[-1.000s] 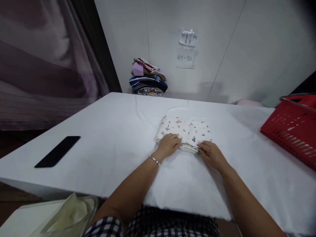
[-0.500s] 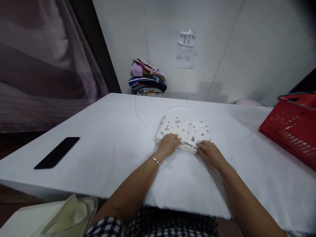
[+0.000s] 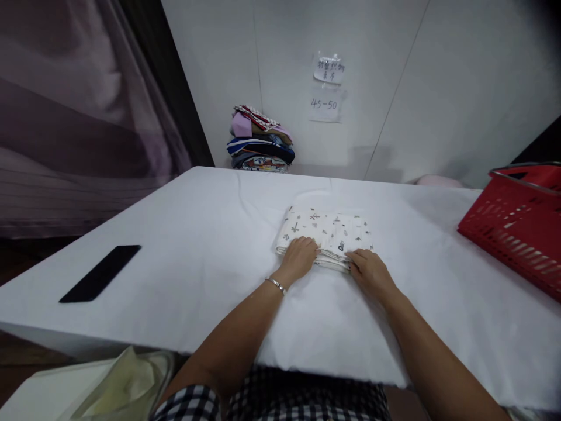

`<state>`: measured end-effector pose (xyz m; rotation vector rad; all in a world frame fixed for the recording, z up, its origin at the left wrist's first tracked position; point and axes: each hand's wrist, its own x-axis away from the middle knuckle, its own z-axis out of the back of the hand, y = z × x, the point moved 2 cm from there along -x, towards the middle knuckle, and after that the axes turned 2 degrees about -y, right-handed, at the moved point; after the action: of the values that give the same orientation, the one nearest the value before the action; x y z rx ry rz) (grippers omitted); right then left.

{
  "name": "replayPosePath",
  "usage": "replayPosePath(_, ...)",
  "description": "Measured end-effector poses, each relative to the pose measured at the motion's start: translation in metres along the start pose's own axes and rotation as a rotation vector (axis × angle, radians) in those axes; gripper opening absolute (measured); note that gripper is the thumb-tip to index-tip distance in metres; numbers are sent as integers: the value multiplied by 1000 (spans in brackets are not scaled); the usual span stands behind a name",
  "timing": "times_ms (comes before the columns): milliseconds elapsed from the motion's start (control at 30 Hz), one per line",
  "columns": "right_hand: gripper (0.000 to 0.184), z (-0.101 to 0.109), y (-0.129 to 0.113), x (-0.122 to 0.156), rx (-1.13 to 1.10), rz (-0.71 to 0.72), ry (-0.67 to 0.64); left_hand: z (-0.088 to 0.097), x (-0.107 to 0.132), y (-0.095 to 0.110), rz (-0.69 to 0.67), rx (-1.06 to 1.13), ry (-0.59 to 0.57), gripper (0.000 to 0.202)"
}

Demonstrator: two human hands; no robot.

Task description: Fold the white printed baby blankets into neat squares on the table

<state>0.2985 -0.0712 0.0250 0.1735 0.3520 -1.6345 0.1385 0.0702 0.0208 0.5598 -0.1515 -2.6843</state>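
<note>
A white cloth with small grey and dark leaf-like prints lies folded in several layers on the white-covered table. My left hand, with a silver bracelet at the wrist, is closed on the near edge of the cloth, left of its middle. On the same edge, towards the right corner, my right hand pinches the layers between thumb and fingers. The stacked folds show in the gap between the two hands. Some fingertips are hidden in or behind the fabric.
A flat black object rests at the table's left. To the right stands a red plastic basket. Folded fabrics are piled by the wall beyond the far edge. A bin with yellowish material is below the near left edge.
Both hands keep their hold on the cloth's near edge, with the right fingers shifted very slightly. The whole view has moved a little; the cloth stays in place.
</note>
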Motion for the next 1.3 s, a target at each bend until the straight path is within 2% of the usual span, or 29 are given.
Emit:
replayPosePath(167, 28, 5, -2, 4, -27, 26, 114, 1, 2, -2, -8, -5, 6, 17)
replayPosePath(333, 27, 4, 0, 6, -109, 79, -4, 2, 4, -6, -26, 9, -28, 18)
replayPosePath(433, 29, 4, 1, 5, -155, 100, -32, 4, 6, -9, -52, 72, -35, 15)
replayPosePath(567, 30, 7, 2, 7, -183, 117, -19, 7, 9, -13, -82, 138, -34, 15)
replayPosePath(733, 30, 8, 8, 10, -163, 66, 94, 8, 11, -15, -56, 126, -63, 13)
replayPosePath(900, 28, 3, 11, 10, -188, 90, -3, 12, 12, -13, -60, 114, -82, 13)
replayPosePath(1133, 28, 4, 10, 10, -227, 68, -14, 13, 16, -14, -38, 81, -70, 26)
replayPosePath(1300, 27, 4, 11, 10, -245, 70, -9, 17, 19, -21, 33, 26, -82, 33)
